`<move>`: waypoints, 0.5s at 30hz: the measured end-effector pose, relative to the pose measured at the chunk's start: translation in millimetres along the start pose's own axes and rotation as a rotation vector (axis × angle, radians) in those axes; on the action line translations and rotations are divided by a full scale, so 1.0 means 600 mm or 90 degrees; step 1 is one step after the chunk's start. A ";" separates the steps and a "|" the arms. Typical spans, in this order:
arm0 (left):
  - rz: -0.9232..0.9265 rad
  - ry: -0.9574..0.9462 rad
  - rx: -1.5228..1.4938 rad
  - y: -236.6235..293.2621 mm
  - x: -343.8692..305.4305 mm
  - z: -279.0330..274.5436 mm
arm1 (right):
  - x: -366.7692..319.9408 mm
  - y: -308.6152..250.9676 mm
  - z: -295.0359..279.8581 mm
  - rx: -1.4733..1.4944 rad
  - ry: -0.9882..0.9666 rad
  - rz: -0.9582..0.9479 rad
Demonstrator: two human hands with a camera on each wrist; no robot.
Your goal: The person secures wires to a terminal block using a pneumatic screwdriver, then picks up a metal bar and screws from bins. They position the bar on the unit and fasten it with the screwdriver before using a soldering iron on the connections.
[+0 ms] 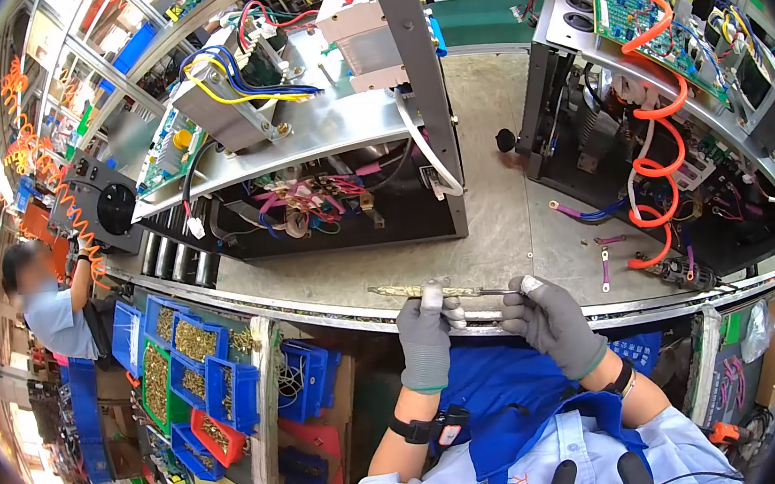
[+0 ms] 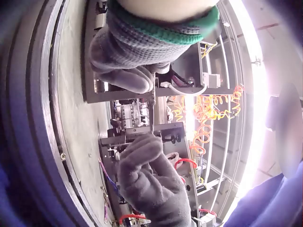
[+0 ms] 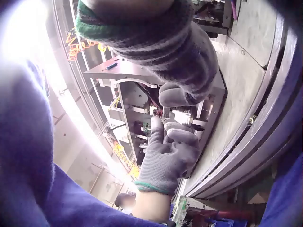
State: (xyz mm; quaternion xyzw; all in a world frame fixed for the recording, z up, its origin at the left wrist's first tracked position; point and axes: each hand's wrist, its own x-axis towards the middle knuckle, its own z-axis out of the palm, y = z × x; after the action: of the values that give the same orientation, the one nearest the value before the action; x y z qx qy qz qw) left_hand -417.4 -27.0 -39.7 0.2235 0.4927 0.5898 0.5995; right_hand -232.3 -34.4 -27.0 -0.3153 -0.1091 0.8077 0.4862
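Observation:
Both hands wear grey knit gloves and hold a slim screwdriver (image 1: 412, 290) level over the front edge of the bench. Its worn yellowish handle points left and its thin dark shaft points right. The left hand (image 1: 426, 340) pinches the handle between thumb and fingers. At the shaft's far end, the right hand (image 1: 552, 324) grips with thumb and curled fingers, hiding the tip. In the left wrist view the thin shaft (image 2: 153, 116) spans the gap between the hands. The right wrist view shows both gloves close together, with the screwdriver mostly hidden.
An open machine chassis (image 1: 349, 237) stands behind the hands; a second chassis (image 1: 573, 118) is at right, with a coiled orange hose (image 1: 667, 156) hanging before it. Short cables (image 1: 605, 266) lie on the metal bench (image 1: 492, 250). Blue bins (image 1: 233, 390) of small parts sit left; another person (image 1: 54, 305) stands beyond.

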 end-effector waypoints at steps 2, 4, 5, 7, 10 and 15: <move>0.014 0.013 0.005 0.004 0.006 -0.013 | -0.005 -0.004 -0.001 -0.005 0.004 0.007; 0.041 0.060 0.009 0.020 0.010 -0.033 | -0.005 -0.004 -0.010 0.007 0.007 -0.005; 0.067 0.096 0.011 0.037 0.014 -0.055 | -0.007 -0.010 -0.015 -0.013 -0.014 0.001; 0.155 0.164 0.018 0.080 0.013 -0.113 | -0.025 -0.017 -0.018 -0.077 0.016 -0.030; 0.306 0.271 0.030 0.154 0.008 -0.241 | -0.049 -0.024 -0.042 -0.080 0.113 -0.043; 0.170 0.421 -0.051 0.283 -0.054 -0.494 | -0.076 -0.035 -0.084 -0.065 0.134 -0.033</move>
State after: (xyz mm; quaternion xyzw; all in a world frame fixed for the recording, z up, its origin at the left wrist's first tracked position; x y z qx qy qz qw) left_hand -747.3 -115.0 -7.6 0.0597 0.6031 0.7221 0.3336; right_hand -171.3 -69.6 -37.6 -0.4202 -0.1067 0.7504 0.4990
